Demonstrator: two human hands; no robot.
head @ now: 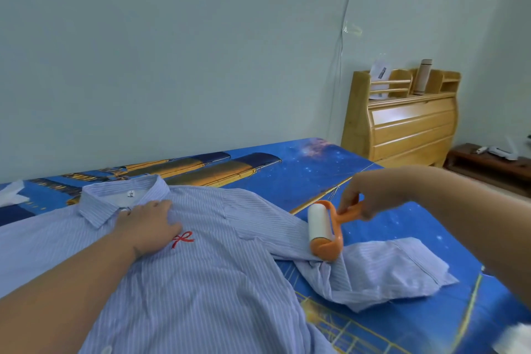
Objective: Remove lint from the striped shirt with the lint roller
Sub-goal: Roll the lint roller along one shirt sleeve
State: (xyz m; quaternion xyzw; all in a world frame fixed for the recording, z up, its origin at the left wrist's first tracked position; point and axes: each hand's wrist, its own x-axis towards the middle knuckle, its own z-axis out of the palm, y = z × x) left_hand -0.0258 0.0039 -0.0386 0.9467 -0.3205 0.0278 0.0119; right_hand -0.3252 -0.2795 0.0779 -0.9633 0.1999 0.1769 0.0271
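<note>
A light blue striped shirt (207, 273) lies spread front-up on the bed, collar toward the wall, with a small red bow stitched on the chest. My left hand (149, 224) rests flat on the chest just below the collar, fingers apart, pressing the cloth down. My right hand (362, 198) grips the orange handle of a lint roller (321, 230). The roller's white sticky drum lies on the shirt's right sleeve, where the sleeve bends near the elbow. The sleeve's cuff end is folded over to the right of the roller.
The bed sheet (301, 169) is blue with a ship and star print. A wooden headboard (402, 123) with a bottle on its shelf stands at the back right. A low dark table (488, 164) is at the far right. A thin cable hangs down the wall.
</note>
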